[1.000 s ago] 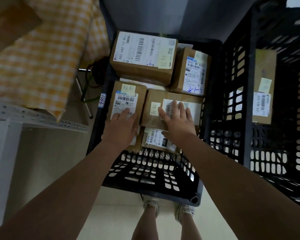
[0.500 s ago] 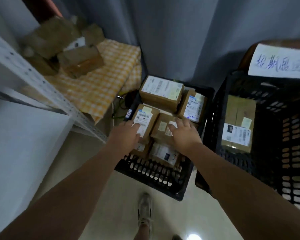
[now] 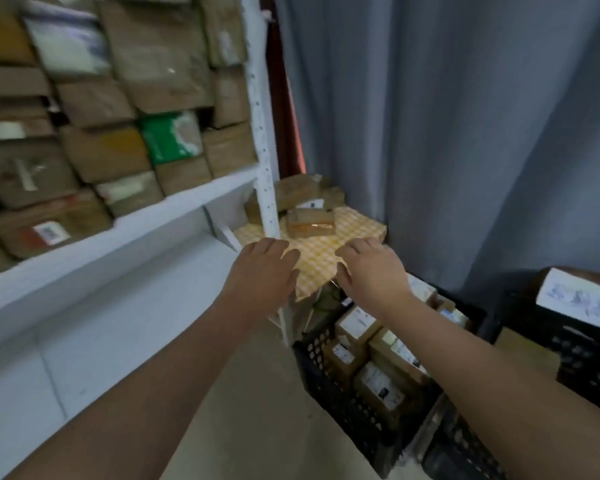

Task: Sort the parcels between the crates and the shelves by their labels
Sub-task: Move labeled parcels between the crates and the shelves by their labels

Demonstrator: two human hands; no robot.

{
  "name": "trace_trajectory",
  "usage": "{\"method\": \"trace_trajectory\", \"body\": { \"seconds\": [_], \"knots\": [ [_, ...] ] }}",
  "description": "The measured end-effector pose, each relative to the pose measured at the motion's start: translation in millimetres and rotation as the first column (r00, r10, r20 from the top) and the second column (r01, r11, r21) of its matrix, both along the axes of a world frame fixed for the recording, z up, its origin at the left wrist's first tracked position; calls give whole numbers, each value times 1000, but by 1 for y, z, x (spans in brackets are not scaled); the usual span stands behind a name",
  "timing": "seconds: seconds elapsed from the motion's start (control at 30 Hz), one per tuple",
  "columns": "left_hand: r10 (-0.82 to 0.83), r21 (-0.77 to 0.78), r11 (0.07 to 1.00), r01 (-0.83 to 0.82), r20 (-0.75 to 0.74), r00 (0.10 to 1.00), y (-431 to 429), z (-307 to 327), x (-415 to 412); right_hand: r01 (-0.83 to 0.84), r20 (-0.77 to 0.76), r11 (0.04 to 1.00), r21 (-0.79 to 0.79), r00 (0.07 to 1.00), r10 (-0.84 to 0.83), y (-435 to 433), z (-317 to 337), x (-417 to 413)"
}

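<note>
Both my hands hang in the air, palms down, holding nothing. My left hand [image 3: 262, 271] is in front of the white shelf post [image 3: 262, 140], fingers relaxed. My right hand [image 3: 371, 268] floats above the black crate [image 3: 329, 379], fingers loosely bent. That crate stands on the floor at lower right and holds several brown labelled parcels [image 3: 357, 323]. The white shelf [image 3: 125, 220] at left is packed with stacked cardboard parcels [image 3: 104, 154]. A second black crate [image 3: 582, 344] at far right carries a white handwritten sign [image 3: 582, 299].
A small table with a yellow checked cloth [image 3: 323, 251] stands in the corner, with a few brown parcels [image 3: 309, 220] on it. A grey curtain [image 3: 447, 133] hangs behind. The lower shelf board [image 3: 84, 306] at left shows bare white surface. Beige floor lies below.
Both hands have lifted off the parcels in the crate and now hover empty. My view has swung up and left, bringing the packed shelf into sight.
</note>
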State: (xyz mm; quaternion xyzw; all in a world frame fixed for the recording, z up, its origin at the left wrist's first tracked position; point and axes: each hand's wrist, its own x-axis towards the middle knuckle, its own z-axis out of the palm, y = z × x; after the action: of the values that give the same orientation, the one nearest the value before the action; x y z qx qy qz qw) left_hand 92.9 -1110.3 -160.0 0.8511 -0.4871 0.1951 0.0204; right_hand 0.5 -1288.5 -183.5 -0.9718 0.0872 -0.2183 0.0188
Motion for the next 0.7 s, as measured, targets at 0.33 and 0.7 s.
{"method": "trace_trajectory", "body": {
  "seconds": [0.33,0.7],
  "knots": [
    [341,-128,935,-330,74,937,207,65,-4,-357,265,933,30,903,337,197,76,57],
    [649,-141,759,-636,85,756,460,89,7,-643,384,751,147,737,556,453,90,124]
  ]
}}
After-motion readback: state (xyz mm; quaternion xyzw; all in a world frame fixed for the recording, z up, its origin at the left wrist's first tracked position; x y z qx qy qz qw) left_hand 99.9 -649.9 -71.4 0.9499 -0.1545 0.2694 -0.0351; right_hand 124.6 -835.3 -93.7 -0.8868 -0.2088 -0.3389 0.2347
